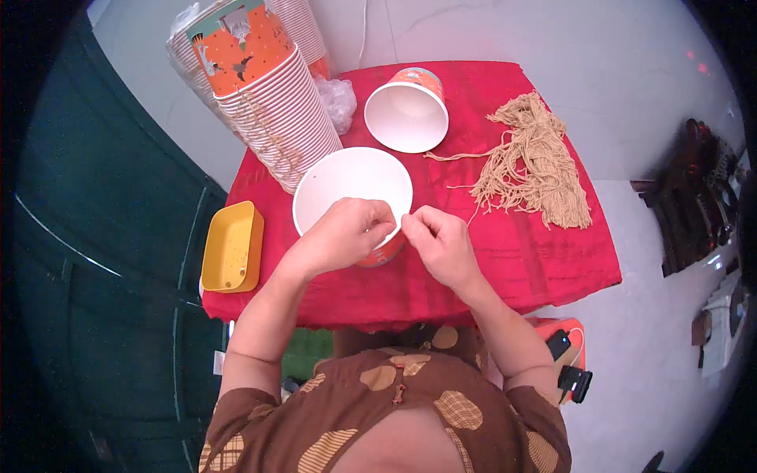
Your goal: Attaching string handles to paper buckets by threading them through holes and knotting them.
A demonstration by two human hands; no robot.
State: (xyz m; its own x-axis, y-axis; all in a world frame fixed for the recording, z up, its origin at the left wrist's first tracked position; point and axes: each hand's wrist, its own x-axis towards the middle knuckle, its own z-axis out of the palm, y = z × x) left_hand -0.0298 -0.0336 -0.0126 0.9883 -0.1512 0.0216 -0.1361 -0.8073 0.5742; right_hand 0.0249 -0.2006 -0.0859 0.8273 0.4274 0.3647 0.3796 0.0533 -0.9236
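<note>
A white-lined paper bucket (pixel 351 169) with an orange outside stands near the middle of the table, its mouth tilted toward me. My left hand (pixel 347 231) is over its near rim, the fingers pinched together. Just right of it, my right hand (pixel 441 243) is also closed in a pinch, its fingertips by the rim's right side. What either pinch holds is too small or hidden to make out. A small dark hole shows in the bucket's inner wall at the left. To the right lies a loose heap of tan cords (pixel 540 162), a few strands trailing toward the bucket.
A second paper bucket (pixel 406 118) lies on its side at the back. Tall nested stacks of orange buckets (pixel 276 110) lean at the back left. A yellow plastic tray (pixel 251 244) sits at the left edge of the red tablecloth (pixel 505 268). A dark green door is at left.
</note>
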